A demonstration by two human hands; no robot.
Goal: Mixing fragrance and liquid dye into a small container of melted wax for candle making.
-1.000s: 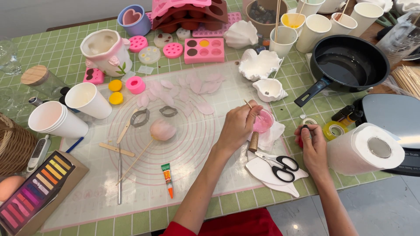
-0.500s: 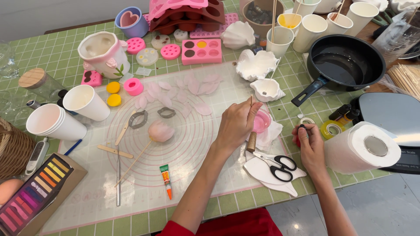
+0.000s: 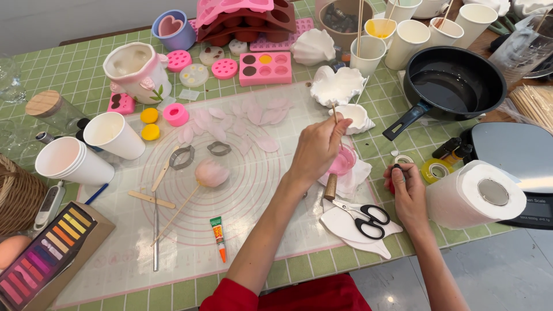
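Spillage risk: left hand (image 3: 318, 147) fingers pinch a thin stick (image 3: 334, 112) over the pink dish (image 3: 344, 162), while right hand (image 3: 408, 193), at 3 o'clock, grips a small red object (image 3: 392, 185); a jolt tips the dish.

The left hand (image 3: 318, 147) pinches a thin stick (image 3: 334, 114) over a small pink dish (image 3: 344, 162) on a white tissue (image 3: 354, 178). The right hand (image 3: 408, 193) holds a small red thing (image 3: 391, 184), near the tape roll (image 3: 435, 170) and paper towel roll (image 3: 475, 196). Scissors (image 3: 368, 217) lie between the hands on the worktop (image 3: 86, 69).
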